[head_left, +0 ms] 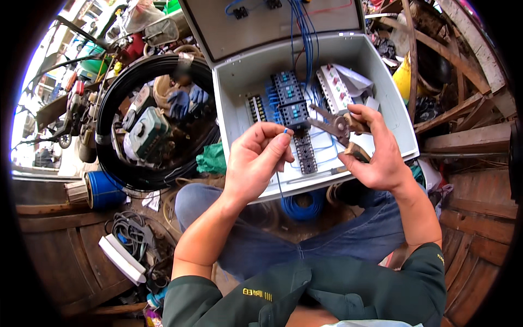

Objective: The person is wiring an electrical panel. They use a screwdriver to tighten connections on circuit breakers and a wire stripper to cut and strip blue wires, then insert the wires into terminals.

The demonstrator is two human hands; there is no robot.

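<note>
Between the thumb and forefinger of my left hand [253, 163] is pinched a blue wire [286, 131]; its tip sticks up and the rest trails down below my fingers. My right hand [385, 155] grips a pair of pliers [341, 128] by the handles. Their jaws are parted and point left toward the wire, apart from it. Both hands are over a grey metal electrical enclosure [231, 103] with its lid raised. Inside sit black contactors [291, 101], a row of black sockets [306, 155], a terminal strip [256, 109] and a white strip with coloured buttons [333, 90].
A coil of blue wire [302, 207] lies between my legs, under the enclosure's near edge. To the left is a large black cable coil [109, 147] around gloves and a green machine [150, 133]. A blue drum [104, 189] stands nearby. Wooden frames [457, 65] lean at right.
</note>
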